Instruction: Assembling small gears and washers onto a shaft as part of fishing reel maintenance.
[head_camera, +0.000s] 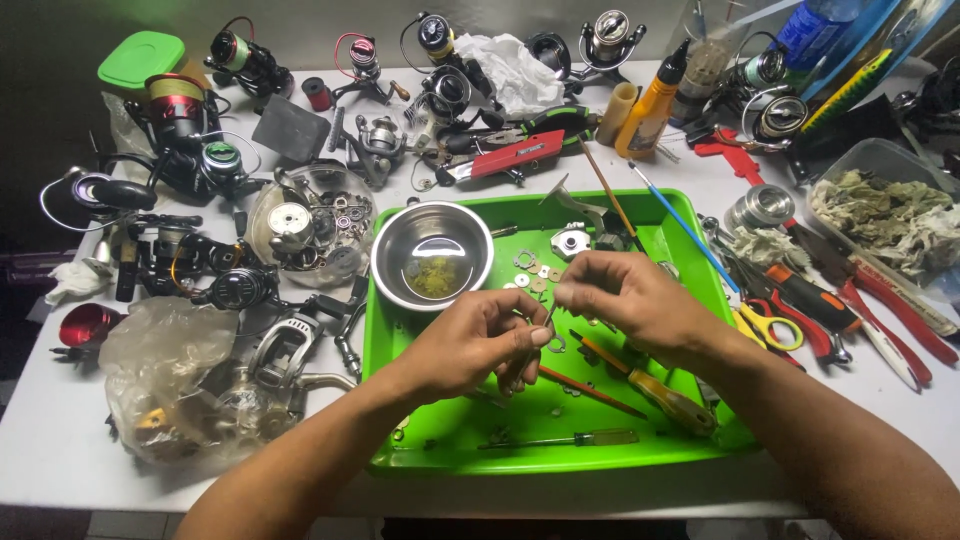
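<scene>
The grip of the left hand (480, 340) is pressed together, pinching a thin metal pin (548, 318) that the fingertips of the right hand (625, 300) also pinch from above; both hands hover over the middle of the green tray (440, 440). At the far left of the white surface (60, 440) lies a crumpled clear plastic bag (165, 375), with a green-lidded tub (140, 58) at the back corner. A steel bowl (432, 255) sits in the tray's left end, small washers (530, 270) just right of it. Behind the tray stands an orange squeeze bottle (650, 105) with a black tip. At the right edge, a clear rectangular tub (880, 160) holds crumpled stained tissues, near red-handled pliers (895, 310).
</scene>
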